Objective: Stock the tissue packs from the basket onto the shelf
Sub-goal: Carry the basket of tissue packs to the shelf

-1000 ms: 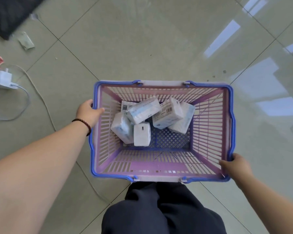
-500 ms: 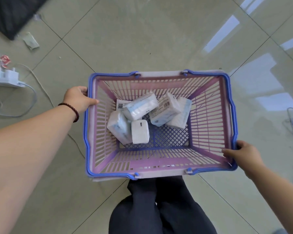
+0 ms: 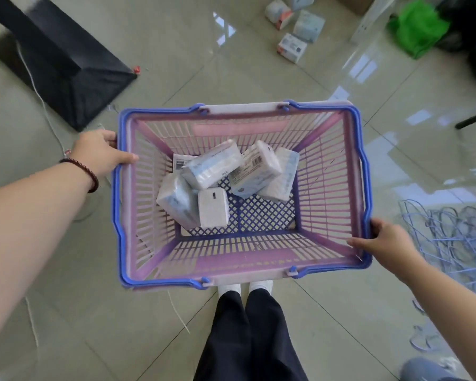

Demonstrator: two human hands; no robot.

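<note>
Arms outstretched, the left hand (image 3: 101, 151) and right hand (image 3: 388, 241) each grip opposite rims of the basket (image 3: 248, 261) holding tissue packs (image 3: 212, 167).

You are working in bright, even daylight. The glossy floor tiles (image 3: 259, 64) throw back pale window-shaped glare in patches along the right side and near the top centre, so the light seems to come from ahead and to your right. Shadows are soft and faint. The basket (image 3: 364, 171) and the tissue packs (image 3: 212, 167) inside it read sharp enough to show a barcode. Toward the frame edges you get wide-angle stretching: your forearms bulge, and the far corners smear slightly, notably the blue wire hangers (image 3: 451, 237) at right.
</note>
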